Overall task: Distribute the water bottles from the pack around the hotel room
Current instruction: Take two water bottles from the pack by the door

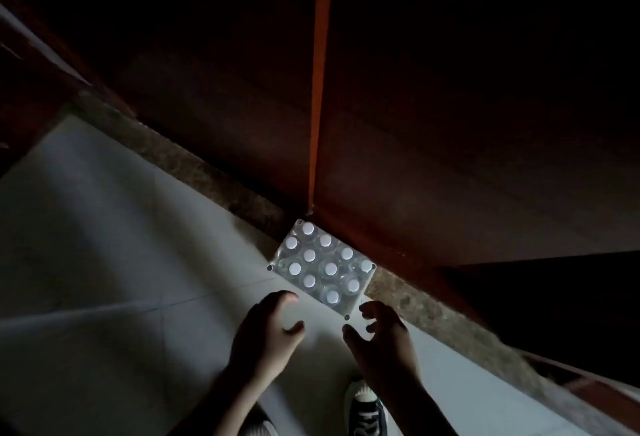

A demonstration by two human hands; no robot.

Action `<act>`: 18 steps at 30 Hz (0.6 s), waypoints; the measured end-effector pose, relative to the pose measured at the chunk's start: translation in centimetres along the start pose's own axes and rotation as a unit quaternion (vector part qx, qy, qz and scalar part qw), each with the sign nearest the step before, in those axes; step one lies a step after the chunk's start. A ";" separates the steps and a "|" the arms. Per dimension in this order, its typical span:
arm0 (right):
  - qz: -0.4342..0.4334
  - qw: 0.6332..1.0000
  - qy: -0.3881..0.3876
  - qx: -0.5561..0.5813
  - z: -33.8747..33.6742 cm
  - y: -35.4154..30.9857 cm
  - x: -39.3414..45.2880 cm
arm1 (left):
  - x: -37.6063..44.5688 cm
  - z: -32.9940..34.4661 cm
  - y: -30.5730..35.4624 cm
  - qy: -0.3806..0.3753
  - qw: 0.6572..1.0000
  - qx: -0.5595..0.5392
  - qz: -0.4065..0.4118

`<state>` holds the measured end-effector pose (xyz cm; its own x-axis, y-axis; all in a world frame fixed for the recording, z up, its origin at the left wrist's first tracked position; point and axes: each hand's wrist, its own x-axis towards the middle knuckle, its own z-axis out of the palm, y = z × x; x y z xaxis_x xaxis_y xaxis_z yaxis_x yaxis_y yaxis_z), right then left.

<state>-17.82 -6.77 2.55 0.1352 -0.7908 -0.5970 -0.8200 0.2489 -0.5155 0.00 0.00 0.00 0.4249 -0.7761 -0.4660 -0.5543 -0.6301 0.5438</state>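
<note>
A shrink-wrapped pack of water bottles point(322, 267) stands on the pale tiled floor, seen from above, with several white caps showing through clear plastic. It rests against a dark wooden door and its stone threshold. My left hand point(268, 335) hovers just below the pack's near left side, fingers curled and apart, holding nothing. To the right, below the pack's near corner, my right hand point(381, 342) is also spread and empty. Neither hand touches the pack.
The scene is very dim. A dark reddish wooden door point(433, 123) with a bright vertical gap point(320, 71) fills the upper half. A speckled stone threshold strip point(194, 165) runs diagonally. My dark sneaker point(365, 408) shows at the bottom on the tiled floor point(104, 245).
</note>
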 end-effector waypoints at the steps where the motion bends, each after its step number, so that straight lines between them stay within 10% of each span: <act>1: 0.000 1.000 -0.003 -0.003 1.7 1.1 1.6 | 1.4 2.4 -1.2 0.007 1.000 0.000 0.023; 18: 0.003 0.981 0.156 0.118 24.2 13.7 17.8 | 16.3 21.0 -13.3 0.002 0.995 0.006 0.101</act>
<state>-13.20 -3.94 -30.03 -0.0749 -0.9124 -0.4024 -0.6639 0.3468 -0.6626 -0.74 -3.69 -29.52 0.3068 -0.8870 -0.3450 -0.6377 -0.4607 0.6174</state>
